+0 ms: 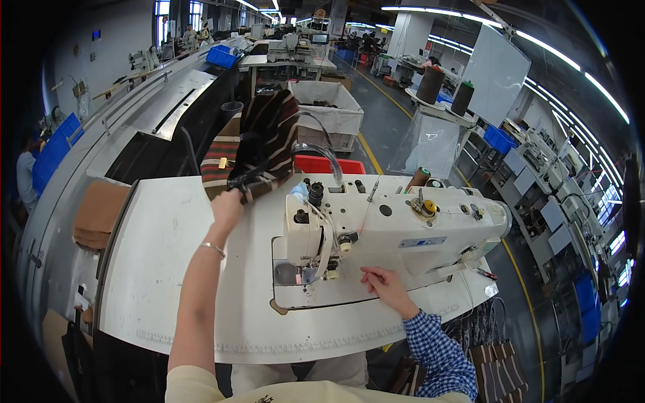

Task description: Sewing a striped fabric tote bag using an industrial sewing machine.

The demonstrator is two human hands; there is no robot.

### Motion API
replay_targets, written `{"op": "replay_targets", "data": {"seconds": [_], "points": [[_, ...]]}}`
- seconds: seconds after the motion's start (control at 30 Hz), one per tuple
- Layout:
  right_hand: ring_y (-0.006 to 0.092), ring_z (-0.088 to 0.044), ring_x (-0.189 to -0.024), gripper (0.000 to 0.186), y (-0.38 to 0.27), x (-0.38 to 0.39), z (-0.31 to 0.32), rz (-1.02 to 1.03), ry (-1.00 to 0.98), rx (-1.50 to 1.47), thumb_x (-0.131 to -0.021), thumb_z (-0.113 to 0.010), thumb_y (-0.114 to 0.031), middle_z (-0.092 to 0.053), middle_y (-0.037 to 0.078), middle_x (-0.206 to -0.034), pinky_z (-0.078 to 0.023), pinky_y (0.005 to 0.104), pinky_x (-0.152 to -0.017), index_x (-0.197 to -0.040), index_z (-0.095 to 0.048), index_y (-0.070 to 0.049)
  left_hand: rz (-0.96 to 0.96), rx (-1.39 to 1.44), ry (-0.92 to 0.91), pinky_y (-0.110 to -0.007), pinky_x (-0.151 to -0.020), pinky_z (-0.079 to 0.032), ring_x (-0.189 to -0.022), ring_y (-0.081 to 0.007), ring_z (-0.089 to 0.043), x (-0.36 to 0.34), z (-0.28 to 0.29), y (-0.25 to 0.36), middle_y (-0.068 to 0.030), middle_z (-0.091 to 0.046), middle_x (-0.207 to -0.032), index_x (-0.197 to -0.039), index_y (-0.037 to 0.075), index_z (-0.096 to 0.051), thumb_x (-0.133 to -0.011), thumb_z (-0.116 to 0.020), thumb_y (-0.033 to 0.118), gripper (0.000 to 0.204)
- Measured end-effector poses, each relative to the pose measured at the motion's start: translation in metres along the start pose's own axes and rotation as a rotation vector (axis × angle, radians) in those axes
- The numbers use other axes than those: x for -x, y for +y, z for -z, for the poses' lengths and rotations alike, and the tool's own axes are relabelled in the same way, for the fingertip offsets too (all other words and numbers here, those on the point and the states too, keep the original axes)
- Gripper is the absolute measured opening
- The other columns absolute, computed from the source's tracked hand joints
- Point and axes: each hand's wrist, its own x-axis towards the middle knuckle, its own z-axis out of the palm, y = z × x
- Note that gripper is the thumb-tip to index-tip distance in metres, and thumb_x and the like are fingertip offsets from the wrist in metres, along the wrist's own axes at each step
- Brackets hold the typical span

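My left hand (228,209) is closed on the lower edge of a striped bag (272,138), dark brown with red and cream stripes. The bag hangs lifted over the far left edge of the white sewing table (161,269), a clear looped handle at its right. Behind it shows another striped piece (218,164) with a gold-coloured clasp. My right hand (386,287) is empty, its fingers loosely bent and apart, near the bed of the white sewing machine (396,225). The machine's needle area has no fabric under it.
A stack of brown panels (101,213) lies left of the table. Beyond the table stand a red bin (329,164) and a white cart (329,101). Thread cones (430,84) stand at the right rear. More striped bags (497,369) are below the table's right front edge.
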Motion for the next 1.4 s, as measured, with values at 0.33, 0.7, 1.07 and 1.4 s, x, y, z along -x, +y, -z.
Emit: {"op": "replay_targets", "data": {"seconds": [0.33, 0.7, 1.07, 1.4], "points": [[0.0125, -0.059, -0.072, 0.028, -0.063, 0.048, -0.057, 0.364, -0.350, 0.090, -0.096, -0.054, -0.004, -0.065, 0.010, -0.095, -0.050, 0.0244, -0.066, -0.122, -0.062, 0.002, -0.282, 0.403, 0.646, -0.040, -0.062, -0.041, -0.064, -0.0370, -0.047, -0.012, 0.275, 0.012, -0.0203, -0.056, -0.071, -0.093, -0.001, -0.056, -0.100, -0.051, 0.023, 0.026], [0.0455, -0.014, -0.145, 0.118, -0.100, 0.008, -0.174, 0.693, -0.063, 0.174, -0.077, -0.082, -0.036, -0.004, 0.032, -0.155, -0.023, 0.0481, -0.116, -0.151, 0.001, 0.004, -0.164, 1.266, 0.607, -0.024, -0.082, -0.049, -0.088, -0.0099, -0.063, 0.110, 0.403, -0.006, -0.0033, -0.069, -0.099, -0.109, 0.001, -0.065, -0.102, -0.050, 0.027, 0.031], [0.0436, -0.018, -0.143, 0.052, -0.076, 0.004, -0.203, 0.846, -0.118, 0.479, -0.089, -0.067, -0.033, -0.032, 0.017, -0.152, -0.025, 0.0560, -0.107, -0.131, -0.056, -0.004, 0.337, 0.005, 0.727, -0.037, -0.100, -0.040, -0.116, -0.0274, -0.052, 0.190, 0.329, -0.194, -0.0166, -0.052, -0.131, -0.130, 0.001, -0.055, -0.102, -0.047, 0.022, 0.035], [0.0431, -0.019, -0.143, 0.053, -0.083, 0.004, -0.201, 0.809, -0.139, 0.559, -0.087, -0.066, -0.025, -0.031, 0.017, -0.153, -0.027, 0.0537, -0.108, -0.134, -0.053, -0.004, -0.231, -0.188, 0.161, -0.049, -0.102, -0.038, -0.117, -0.0358, -0.045, 0.285, 0.225, -0.045, -0.0143, -0.048, -0.126, -0.121, 0.007, -0.060, -0.069, -0.082, 0.024, 0.059]]}}
